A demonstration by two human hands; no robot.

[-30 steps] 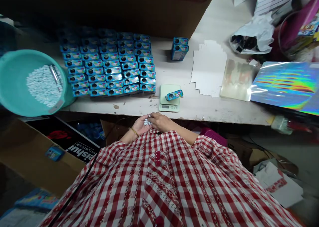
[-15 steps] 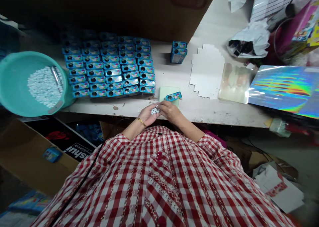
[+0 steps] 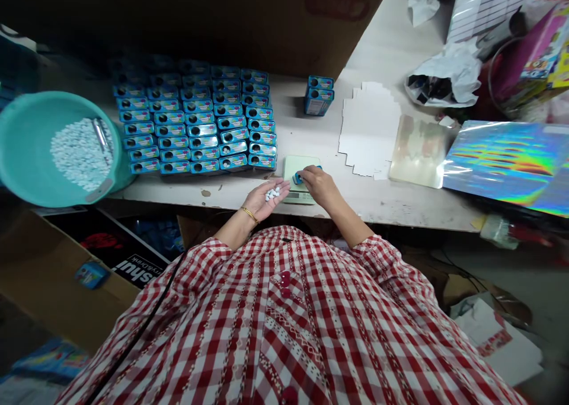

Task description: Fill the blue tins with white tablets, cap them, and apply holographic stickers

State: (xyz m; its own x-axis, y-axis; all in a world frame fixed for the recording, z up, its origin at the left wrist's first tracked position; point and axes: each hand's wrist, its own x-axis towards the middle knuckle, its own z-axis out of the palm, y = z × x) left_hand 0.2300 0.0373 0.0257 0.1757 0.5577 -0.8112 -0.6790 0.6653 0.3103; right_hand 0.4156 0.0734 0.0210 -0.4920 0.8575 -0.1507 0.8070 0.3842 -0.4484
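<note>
In my cupped left hand (image 3: 262, 201), palm up near the table's front edge, rests a small heap of white candies (image 3: 272, 194). My right hand (image 3: 319, 187) is over a small blue tin (image 3: 297, 178) that lies on a pale green scale (image 3: 293, 162). Its fingertips are pinched together at the tin's top and cover most of it; what is between them is hidden. Left of the hands stand rows of blue tins (image 3: 203, 129) with dark round openings on top.
A turquoise tub (image 3: 26, 105) holds many white candies and a metal scoop (image 3: 102, 137). Behind the rows rises a large cardboard box (image 3: 249, 19). Two more tins (image 3: 320, 93) stand apart, beside white card sheets (image 3: 370, 129). A shiny holographic sheet (image 3: 511, 162) lies at the right.
My right hand has moved from the left palm to the blue tin on the scale, its fingers now covering it. The left hand has opened flatter with the candies still in it.
</note>
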